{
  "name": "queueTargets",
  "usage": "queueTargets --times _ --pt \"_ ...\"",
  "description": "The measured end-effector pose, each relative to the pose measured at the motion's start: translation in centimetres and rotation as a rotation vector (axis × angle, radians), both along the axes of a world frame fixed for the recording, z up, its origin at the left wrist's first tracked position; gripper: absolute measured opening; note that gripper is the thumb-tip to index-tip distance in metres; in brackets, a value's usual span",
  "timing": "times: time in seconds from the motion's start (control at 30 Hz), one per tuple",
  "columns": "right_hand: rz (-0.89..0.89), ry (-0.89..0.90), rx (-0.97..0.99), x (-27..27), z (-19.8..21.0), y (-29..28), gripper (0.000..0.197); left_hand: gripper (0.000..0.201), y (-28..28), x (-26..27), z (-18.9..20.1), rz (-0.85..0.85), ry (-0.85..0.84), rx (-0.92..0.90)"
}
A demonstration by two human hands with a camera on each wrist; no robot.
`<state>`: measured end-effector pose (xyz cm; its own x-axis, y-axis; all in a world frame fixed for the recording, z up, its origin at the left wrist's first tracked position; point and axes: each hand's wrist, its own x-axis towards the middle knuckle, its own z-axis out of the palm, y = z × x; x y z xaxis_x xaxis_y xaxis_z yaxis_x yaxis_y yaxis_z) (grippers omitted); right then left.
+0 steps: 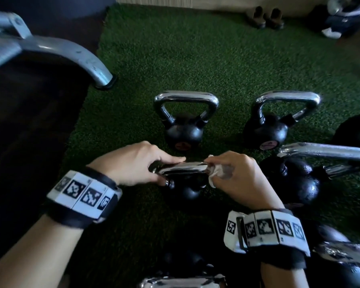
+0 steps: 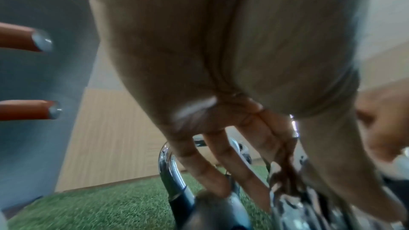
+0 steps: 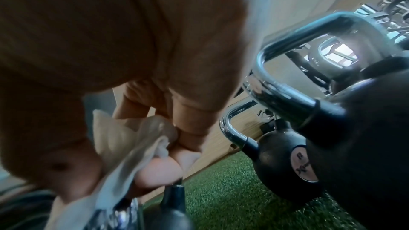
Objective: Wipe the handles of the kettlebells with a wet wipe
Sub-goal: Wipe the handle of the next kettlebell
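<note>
A black kettlebell (image 1: 187,192) with a chrome handle (image 1: 183,168) stands on green turf between my hands. My left hand (image 1: 141,165) grips the handle's left corner, thumb under and fingers over the top. My right hand (image 1: 235,175) holds a white wet wipe (image 1: 215,173) wrapped around the handle's right end. In the right wrist view the wipe (image 3: 124,144) is bunched between thumb and fingers against the chrome. In the left wrist view my fingers (image 2: 223,160) lie over the chrome handle (image 2: 170,169).
Two more kettlebells (image 1: 184,119) (image 1: 276,121) stand behind on the turf (image 1: 195,59), and larger ones (image 1: 299,173) crowd the right. Another chrome handle (image 1: 181,282) lies at the bottom edge. A grey machine leg (image 1: 71,53) reaches in from the left.
</note>
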<state>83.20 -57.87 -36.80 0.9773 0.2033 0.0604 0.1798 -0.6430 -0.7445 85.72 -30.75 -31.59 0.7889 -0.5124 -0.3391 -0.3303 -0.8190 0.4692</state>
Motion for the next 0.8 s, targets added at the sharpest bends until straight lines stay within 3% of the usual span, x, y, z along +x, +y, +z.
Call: queueTargets --times 0.27,0.4,0.57,0.7,0.8 --pt "-0.018 0.012 0.022 -1.8 -0.2 -0.5 0.046 0.06 0.0 2.3 0.4 -0.022 0.12 0.012" --pt "-0.023 0.071 -0.009 -1.3 1.6 -1.7 0.048 0.058 0.6 4.7 1.6 -0.005 0.183 0.097" --pt "-0.171 -0.023 0.085 1.5 5.0 -2.5 0.044 0.042 2.3 6.9 4.0 0.01 0.178 0.23" --pt "-0.217 -0.05 0.116 4.6 7.2 -1.6 0.032 0.031 4.1 6.8 5.0 0.087 0.183 0.172" --pt "-0.257 -0.074 0.127 6.8 7.4 -0.5 0.03 0.019 5.3 7.0 3.7 0.245 0.211 0.016"
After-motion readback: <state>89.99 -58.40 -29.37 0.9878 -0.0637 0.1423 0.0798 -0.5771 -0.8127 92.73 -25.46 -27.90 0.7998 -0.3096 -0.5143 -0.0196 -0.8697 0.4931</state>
